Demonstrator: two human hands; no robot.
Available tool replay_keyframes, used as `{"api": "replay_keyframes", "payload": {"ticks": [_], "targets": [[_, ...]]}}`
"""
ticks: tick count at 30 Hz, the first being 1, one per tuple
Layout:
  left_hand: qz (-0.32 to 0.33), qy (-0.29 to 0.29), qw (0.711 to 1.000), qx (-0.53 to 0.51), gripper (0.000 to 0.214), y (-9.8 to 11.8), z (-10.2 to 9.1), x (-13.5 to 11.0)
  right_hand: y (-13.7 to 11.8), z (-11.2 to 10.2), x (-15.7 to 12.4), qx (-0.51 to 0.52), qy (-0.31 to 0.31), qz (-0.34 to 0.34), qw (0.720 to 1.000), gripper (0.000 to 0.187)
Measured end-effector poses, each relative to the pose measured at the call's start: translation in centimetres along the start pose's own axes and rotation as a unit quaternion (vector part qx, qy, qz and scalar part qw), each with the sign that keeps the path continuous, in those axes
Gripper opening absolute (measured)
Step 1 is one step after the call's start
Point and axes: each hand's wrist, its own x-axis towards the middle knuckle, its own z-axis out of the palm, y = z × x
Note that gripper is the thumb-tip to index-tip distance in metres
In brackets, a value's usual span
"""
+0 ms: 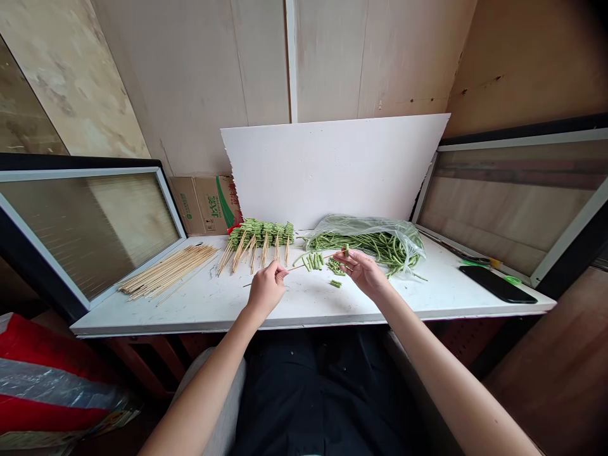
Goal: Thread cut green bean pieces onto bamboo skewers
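My left hand (pixel 267 286) is closed round a thin wooden skewer (pixel 296 267), whose back end sticks out to the left. Several cut green bean pieces (pixel 313 261) sit side by side along the skewer. At the skewer's far end, my right hand (pixel 363 271) pinches a short green bean piece (pixel 346 251) between thumb and fingertips. Below and between the hands, a few loose cut bean pieces (pixel 335 284) lie on the white table (pixel 304 310). More cut pieces lie just left of my right hand, partly hidden by it.
Bare skewers (pixel 168 271) lie in a pile at left. Filled bean skewers (pixel 261 233) are stacked behind my left hand, near a cardboard box (pixel 209 204). A clear plastic bag of long green beans (pixel 375 244) lies behind my right hand. A black phone (pixel 497 284) rests at right.
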Motion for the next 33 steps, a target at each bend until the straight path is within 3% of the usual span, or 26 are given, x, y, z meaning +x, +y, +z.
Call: {"api": "replay_keyframes", "payload": {"ticks": [18,33], "targets": [[-0.012,-0.01,1.0,0.007,0.018,0.2,-0.6,0.1,0.2,-1.0,0.4,-0.088,0.025,-0.032,0.995,0.029],[0.014,-0.008,0.999,0.037,0.02,0.3,-0.8,0.1,-0.4,-0.5,0.0,-0.103,0.017,0.006,0.995,0.034]]}}
